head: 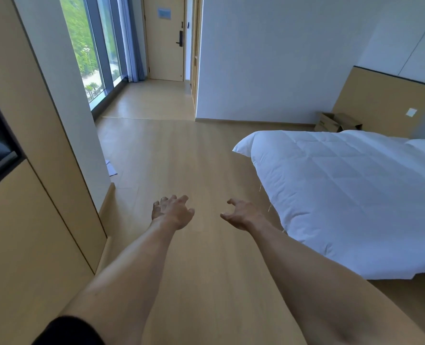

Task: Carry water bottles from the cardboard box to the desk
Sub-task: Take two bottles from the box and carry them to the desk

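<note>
A: Any writing you can read?

B: None clearly. The open brown cardboard box (339,122) on the floor at the far wall has a dark strip of print on its side, too small to read. The pale wooden door (166,38) carries a blue sign, blurred.

A: And the bottles?

B: Hidden, if they are in the box; its flaps stand up and the white quilted bed cover (343,192) cuts off its lower part. The desk can't be made out.

A: The hands?

B: Both bare arms reach forward over the light wooden floor (181,158). The left hand (172,211) has its fingers spread and loosely bent, holding nothing. The right hand (241,214) is the same, fingers apart and slightly hooked, empty (it hangs just beside the bed's corner).

A: What lies between them and the box?

B: The bed, across the right side. On the left, a tan panelled wall (32,195) with a dark screen cut off at the edge, then a tall window (92,53) with blue curtains.
</note>
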`<state>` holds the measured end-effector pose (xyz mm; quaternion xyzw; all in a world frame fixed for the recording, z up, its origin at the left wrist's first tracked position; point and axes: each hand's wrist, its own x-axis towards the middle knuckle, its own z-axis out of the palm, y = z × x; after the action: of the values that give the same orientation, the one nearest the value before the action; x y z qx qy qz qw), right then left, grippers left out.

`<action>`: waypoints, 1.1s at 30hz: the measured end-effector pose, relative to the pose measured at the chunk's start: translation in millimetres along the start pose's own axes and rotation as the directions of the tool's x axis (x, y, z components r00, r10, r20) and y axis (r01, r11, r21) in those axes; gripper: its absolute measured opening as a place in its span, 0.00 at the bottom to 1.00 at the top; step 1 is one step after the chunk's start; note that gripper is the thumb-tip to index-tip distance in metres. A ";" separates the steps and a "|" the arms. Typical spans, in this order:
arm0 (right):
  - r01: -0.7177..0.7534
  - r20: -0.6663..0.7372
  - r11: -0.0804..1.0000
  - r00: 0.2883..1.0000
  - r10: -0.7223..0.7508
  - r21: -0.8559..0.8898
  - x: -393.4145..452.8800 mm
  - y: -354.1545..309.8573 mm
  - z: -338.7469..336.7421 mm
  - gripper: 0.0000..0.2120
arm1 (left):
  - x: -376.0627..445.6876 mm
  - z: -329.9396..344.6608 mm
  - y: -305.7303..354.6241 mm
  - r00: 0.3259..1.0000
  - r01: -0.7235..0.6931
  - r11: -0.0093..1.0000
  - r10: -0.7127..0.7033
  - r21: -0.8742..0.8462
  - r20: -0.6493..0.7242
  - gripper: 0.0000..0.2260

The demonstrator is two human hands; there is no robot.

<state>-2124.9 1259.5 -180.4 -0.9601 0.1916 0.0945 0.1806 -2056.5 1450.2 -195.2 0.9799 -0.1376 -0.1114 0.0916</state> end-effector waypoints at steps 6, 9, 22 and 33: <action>-0.016 -0.024 1.000 1.000 0.016 0.011 97.1 -41.3 -18.1 0.29 | 111.7 -35.5 -22.9 0.999 -0.034 0.999 0.034 0.026 -0.012 0.23; -0.032 -0.029 0.999 0.999 0.033 0.017 137.1 -50.2 -23.3 0.29 | 154.6 -39.1 -23.3 0.998 -0.058 0.998 0.058 0.033 0.005 0.23; -0.008 0.000 1.000 1.000 0.008 0.030 341.4 -64.8 -43.6 0.30 | 345.2 -67.2 -13.3 1.000 -0.029 0.997 0.029 0.065 -0.004 0.24; 0.062 -0.001 0.997 0.998 -0.063 0.050 546.0 -81.7 -111.2 0.29 | 535.0 -123.9 18.8 0.998 0.024 0.995 -0.018 0.099 -0.062 0.24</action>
<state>-1583.4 1105.1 -189.9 -0.9608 0.1637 0.0842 0.2075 -1529.5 1295.7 -175.8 0.9876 -0.1298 -0.0753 0.0455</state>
